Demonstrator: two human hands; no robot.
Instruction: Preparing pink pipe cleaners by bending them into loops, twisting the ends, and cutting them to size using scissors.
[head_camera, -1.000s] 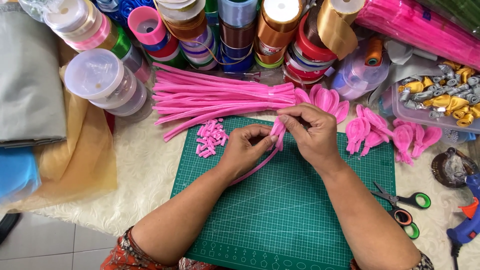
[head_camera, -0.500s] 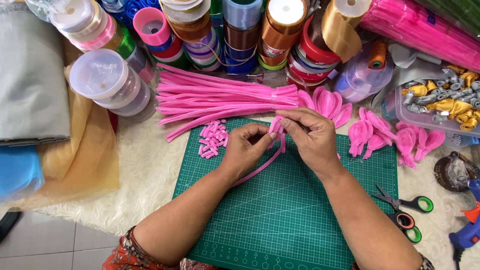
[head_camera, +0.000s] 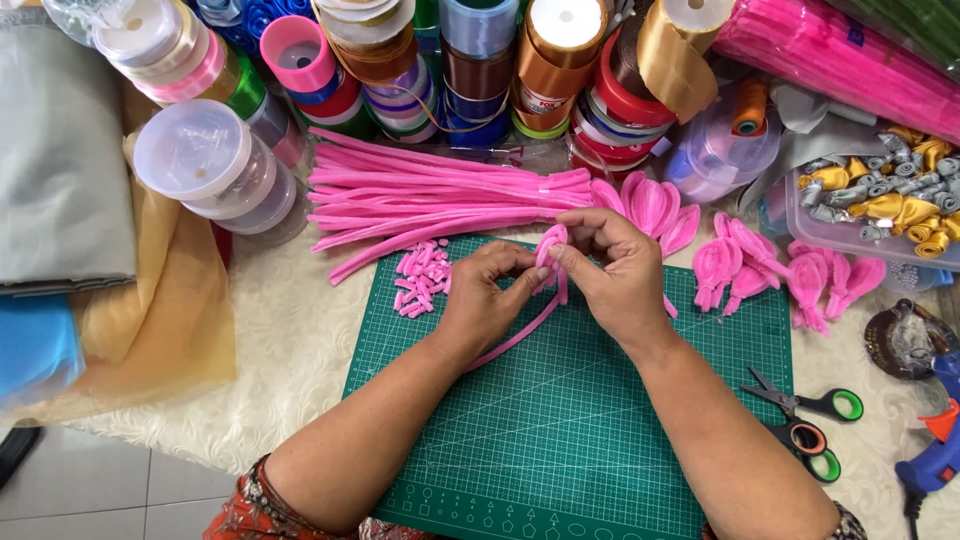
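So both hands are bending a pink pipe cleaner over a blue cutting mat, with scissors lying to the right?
Not quite: the head view shows the cutting mat is green, not blue. Both hands, left and right, do bend a pink pipe cleaner over it, scissors to the right.

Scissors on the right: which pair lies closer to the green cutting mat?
The upper scissors, with one plain green handle loop; their blades overlap the cutting mat. The lower scissors, with orange-trimmed loops, lie off its corner.

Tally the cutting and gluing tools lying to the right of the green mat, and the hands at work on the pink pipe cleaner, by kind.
Scissors: 2
Glue gun: 1
Hands, left hand and right hand, both pinching the pink pipe cleaner: 2
Total: 5
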